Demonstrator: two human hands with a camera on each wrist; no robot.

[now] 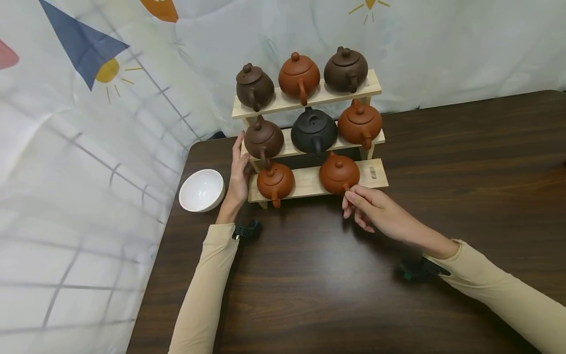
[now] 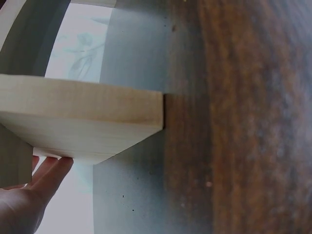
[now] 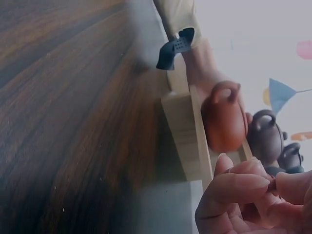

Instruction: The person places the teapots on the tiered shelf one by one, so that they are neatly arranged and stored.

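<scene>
A three-step wooden rack point(image 1: 305, 191) bears several clay teapots. On its lowest step, toward the right, sits an orange-brown teapot point(image 1: 338, 173). My right hand point(image 1: 378, 212) pinches this teapot's handle between thumb and fingers, also seen close up in the right wrist view. Another orange-brown teapot point(image 1: 275, 181) stands on the left of the same step. My left hand point(image 1: 238, 181) is at the rack's left side, fingers extended along the wood. In the left wrist view, its fingers point(image 2: 52, 176) touch a wooden side piece point(image 2: 83, 105).
A white bowl point(image 1: 202, 191) stands left of the rack on the dark wooden table point(image 1: 300, 290). The middle step holds a black teapot point(image 1: 314, 130) between a brown and an orange-brown one. Three teapots line the top step. A printed white curtain point(image 1: 433, 49) hangs behind.
</scene>
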